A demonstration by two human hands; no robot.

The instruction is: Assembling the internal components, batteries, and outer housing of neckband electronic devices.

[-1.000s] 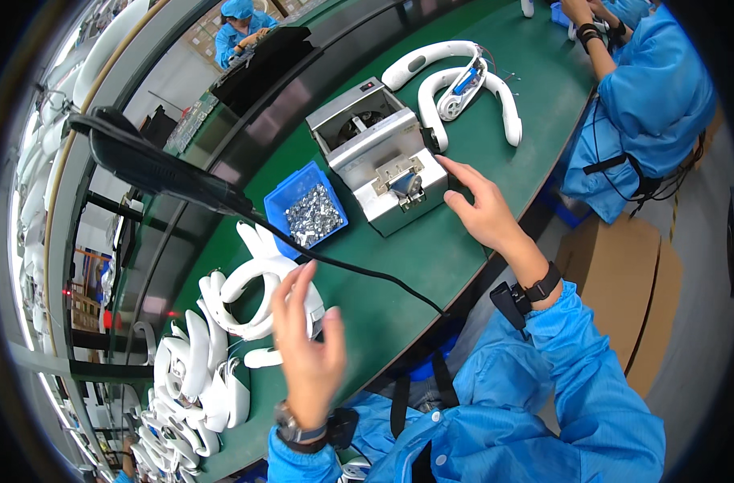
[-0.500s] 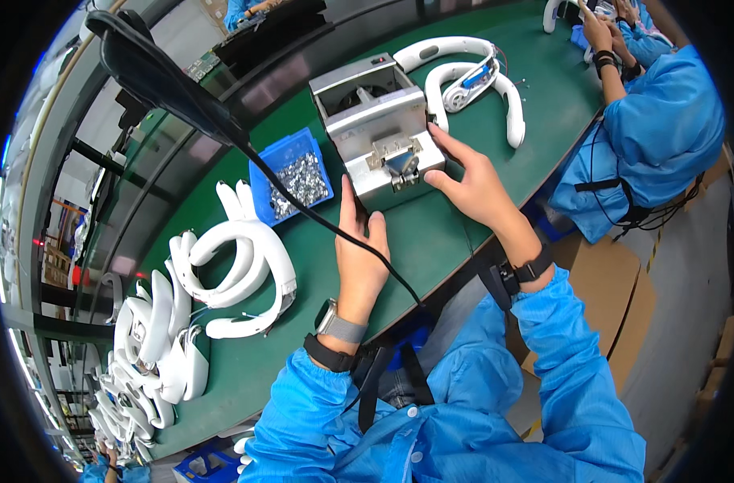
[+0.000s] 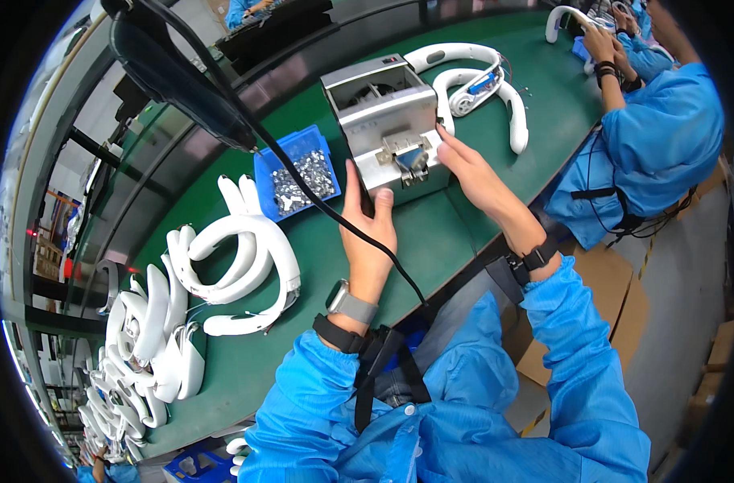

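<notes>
A boxy metal screw feeder [image 3: 387, 117] with an open top stands on the green table, its front ledge toward me. My left hand [image 3: 368, 237] grips its left side, fingers along the wall and thumb at the front corner. At the right side, my right hand [image 3: 483, 181] holds it too, some fingertips hidden behind the edge. Just left of the feeder, a blue bin [image 3: 265, 189] contains many small metal pieces [image 3: 302, 181]. A black electric screwdriver [image 3: 181, 84] hangs at upper left. Its black cable [image 3: 318, 216] crosses in front of my left hand.
White curved housings [image 3: 286, 258] lie left, beside a large pile of others [image 3: 153, 322]. Behind the feeder on the right are opened white housings [image 3: 516, 113], one with a blue part. A co-worker in blue [image 3: 657, 121] sits at right. The table edge [image 3: 463, 262] runs before me.
The whole view has shifted slightly. My right thumb has slid off the feeder's front toward its right edge. The hanging screwdriver has swung lower and to the right.
</notes>
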